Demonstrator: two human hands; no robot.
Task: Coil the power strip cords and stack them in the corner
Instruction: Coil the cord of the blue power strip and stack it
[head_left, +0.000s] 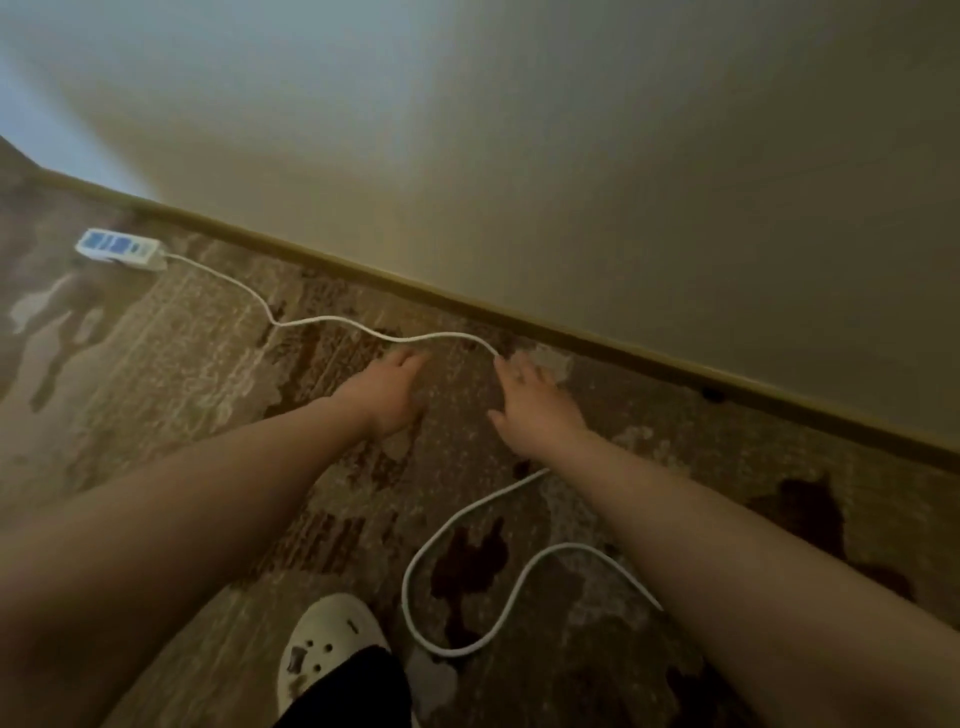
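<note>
Reaching hands (457, 395), white cord (332, 323), unlabelled power strip (120, 248)

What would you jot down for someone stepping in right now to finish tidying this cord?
Left hand: open, reaching over the patterned brown carpet, holding nothing.
Right hand: fingers at the thin white cord; grip unclear.
White power strip with blue sockets: lies near the baseboard, far left.
Cord runs from the strip to the right hand, then loops loosely beside the white clog.
Done: nothing coiled.
Left: coil the cord, stack in the corner.
</note>
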